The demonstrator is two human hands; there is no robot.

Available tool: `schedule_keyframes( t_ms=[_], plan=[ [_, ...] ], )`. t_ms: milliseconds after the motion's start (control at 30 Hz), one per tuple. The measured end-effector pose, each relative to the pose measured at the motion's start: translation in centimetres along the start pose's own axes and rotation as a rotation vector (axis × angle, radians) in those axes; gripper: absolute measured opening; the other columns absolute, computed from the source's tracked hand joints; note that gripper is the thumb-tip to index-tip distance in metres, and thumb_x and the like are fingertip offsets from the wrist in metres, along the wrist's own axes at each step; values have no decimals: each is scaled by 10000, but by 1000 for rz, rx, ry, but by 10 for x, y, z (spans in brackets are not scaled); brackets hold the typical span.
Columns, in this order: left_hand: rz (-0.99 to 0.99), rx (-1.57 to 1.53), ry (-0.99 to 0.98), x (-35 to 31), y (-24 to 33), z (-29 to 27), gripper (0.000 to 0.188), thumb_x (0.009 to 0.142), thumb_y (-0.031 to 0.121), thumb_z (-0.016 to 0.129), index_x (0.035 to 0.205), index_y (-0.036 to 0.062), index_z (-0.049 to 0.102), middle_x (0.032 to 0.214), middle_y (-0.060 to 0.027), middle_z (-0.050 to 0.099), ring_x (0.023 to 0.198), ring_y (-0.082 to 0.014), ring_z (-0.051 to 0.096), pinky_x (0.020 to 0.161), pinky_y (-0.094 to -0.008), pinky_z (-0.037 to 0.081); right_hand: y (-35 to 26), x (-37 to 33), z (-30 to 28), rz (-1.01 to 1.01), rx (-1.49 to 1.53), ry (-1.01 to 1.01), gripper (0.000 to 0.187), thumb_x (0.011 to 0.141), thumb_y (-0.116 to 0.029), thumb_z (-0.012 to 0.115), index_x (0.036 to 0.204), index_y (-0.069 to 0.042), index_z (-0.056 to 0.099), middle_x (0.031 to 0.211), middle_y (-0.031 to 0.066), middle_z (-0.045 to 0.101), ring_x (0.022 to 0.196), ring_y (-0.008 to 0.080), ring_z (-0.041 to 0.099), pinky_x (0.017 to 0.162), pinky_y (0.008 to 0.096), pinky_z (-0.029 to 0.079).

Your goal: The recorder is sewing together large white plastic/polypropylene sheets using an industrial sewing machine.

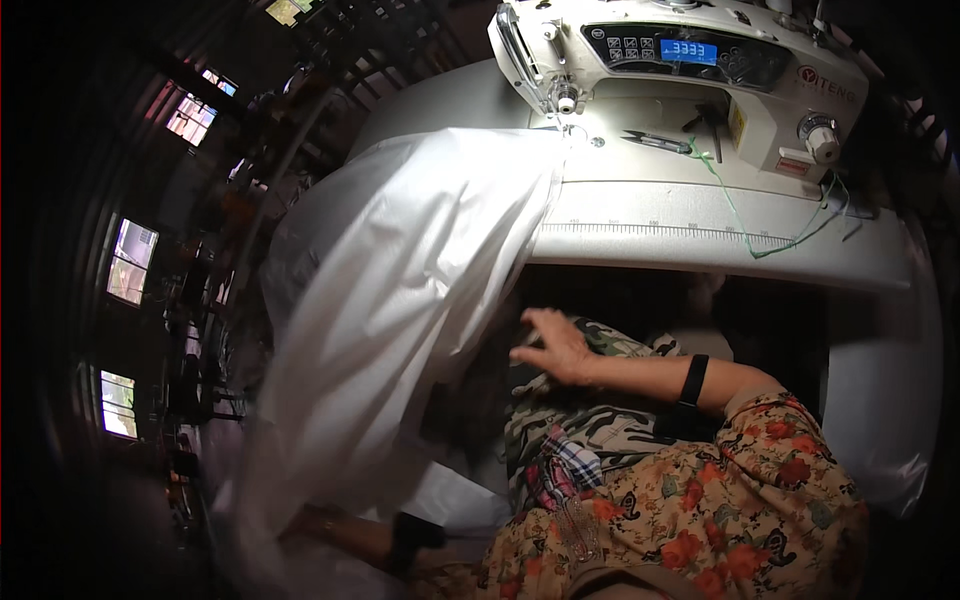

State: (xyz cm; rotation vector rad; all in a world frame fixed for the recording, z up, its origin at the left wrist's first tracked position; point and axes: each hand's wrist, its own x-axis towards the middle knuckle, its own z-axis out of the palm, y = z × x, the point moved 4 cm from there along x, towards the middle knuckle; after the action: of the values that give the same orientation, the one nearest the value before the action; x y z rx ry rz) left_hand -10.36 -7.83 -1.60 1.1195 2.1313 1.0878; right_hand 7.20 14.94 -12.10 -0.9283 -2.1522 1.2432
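A large white sheet (pixel 400 260), smooth and shiny like plastic or coated cloth, drapes from under the needle area of the white sewing machine (pixel 700 60) down over the table's left front edge. My left hand (pixel 312 524) is at the lower left, dim and partly covered by the sheet. Its fingers are hidden, so whether it grips the sheet does not show. My right hand (pixel 556 346) hovers above my lap, in front of the table edge and right of the sheet. Its fingers are spread and hold nothing.
Thread snips (pixel 655 142) and a small dark tool (pixel 712 130) lie on the machine bed, with green thread (pixel 745 235) trailing over the front edge. A printed ruler strip (pixel 665 230) runs along the table (pixel 720 262). White sheeting (pixel 880 400) hangs at right.
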Motion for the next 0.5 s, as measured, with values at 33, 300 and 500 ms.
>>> schedule_keyframes(
  t_ms=[33, 300, 500],
  plan=[
    [51, 52, 34, 5, 12, -12, 385, 934, 191, 587, 1257, -17, 570, 1266, -191, 589, 1203, -274, 536, 1062, -393, 378, 8, 3, -2, 25, -92, 207, 814, 777, -532, 706, 1335, -5, 437, 1225, 212, 541, 1157, 383, 498, 965, 460, 409],
    [408, 507, 383, 48, 121, -118, 388, 931, 190, 593, 1259, -15, 566, 1301, -196, 565, 1221, -289, 510, 1079, -414, 358, 7, 102, 88, -226, 345, 18, 657, 818, -426, 718, 1338, -86, 503, 1131, 210, 662, 1085, 402, 614, 907, 421, 495],
    [461, 847, 771, 71, 178, -229, 389, 930, 189, 598, 1260, -14, 564, 1326, -200, 547, 1234, -299, 490, 1092, -431, 343, -95, 12, 148, -704, 3, -887, 366, 968, -375, 514, 1200, -119, 634, 1050, 202, 665, 941, 346, 638, 833, 435, 502]
  ],
)
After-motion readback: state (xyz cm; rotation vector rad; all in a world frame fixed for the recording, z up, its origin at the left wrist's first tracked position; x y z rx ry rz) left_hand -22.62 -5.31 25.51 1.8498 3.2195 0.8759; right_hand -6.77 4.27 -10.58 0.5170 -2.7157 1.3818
